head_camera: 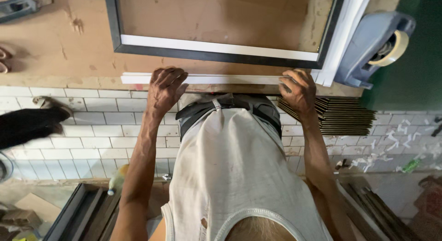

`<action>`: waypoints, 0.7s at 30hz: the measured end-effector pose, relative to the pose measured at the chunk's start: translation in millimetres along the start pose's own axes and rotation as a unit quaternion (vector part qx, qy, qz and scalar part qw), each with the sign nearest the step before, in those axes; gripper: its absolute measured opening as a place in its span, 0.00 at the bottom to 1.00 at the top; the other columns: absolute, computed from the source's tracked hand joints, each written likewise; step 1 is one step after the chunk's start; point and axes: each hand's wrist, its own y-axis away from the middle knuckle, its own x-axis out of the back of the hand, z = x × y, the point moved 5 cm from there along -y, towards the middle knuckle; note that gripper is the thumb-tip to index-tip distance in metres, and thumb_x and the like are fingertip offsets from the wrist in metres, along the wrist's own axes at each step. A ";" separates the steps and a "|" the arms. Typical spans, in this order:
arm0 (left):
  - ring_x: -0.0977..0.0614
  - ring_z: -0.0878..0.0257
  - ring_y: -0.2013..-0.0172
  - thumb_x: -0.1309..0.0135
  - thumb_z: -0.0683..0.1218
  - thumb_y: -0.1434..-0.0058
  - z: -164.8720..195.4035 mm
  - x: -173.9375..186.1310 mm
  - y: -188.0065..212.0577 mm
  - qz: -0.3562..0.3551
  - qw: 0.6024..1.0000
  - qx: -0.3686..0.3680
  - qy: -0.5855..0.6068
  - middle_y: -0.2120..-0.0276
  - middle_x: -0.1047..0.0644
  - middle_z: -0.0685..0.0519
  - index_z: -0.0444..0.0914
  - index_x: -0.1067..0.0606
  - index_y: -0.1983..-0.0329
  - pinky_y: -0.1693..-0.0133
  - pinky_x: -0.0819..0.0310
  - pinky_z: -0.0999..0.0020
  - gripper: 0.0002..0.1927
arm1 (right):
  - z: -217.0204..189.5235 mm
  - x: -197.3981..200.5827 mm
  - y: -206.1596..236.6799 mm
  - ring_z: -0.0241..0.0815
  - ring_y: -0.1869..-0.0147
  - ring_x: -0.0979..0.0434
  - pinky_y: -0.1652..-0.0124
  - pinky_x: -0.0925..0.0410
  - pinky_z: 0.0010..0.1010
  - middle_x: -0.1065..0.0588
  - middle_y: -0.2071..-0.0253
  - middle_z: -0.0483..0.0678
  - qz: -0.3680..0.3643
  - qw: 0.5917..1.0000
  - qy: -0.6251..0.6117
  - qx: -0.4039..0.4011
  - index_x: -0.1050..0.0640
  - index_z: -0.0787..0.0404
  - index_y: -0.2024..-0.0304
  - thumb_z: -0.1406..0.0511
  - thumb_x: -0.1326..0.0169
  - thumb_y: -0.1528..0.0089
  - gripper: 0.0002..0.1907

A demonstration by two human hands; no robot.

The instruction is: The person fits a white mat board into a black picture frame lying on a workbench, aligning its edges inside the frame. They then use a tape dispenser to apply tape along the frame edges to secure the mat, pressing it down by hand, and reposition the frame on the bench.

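Hands grip a long white strip lying along the workbench near edge: left hand curled over one end, right hand clasping the other. Thin and light, it likely flexes, so two-end support suits it. Beyond lie a dark picture frame and a tape dispenser.
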 end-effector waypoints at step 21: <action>0.28 0.51 0.37 0.28 0.46 0.39 21.2 101.6 -36.5 0.237 0.969 0.046 -0.053 0.43 0.22 0.47 0.42 0.23 0.43 0.32 0.41 0.46 0.23 | -78.2 -1.1 -99.6 0.42 0.64 0.14 0.65 0.24 0.29 0.16 0.66 0.51 -0.184 0.919 -0.343 -0.063 0.16 0.64 0.57 0.64 0.34 0.39 0.11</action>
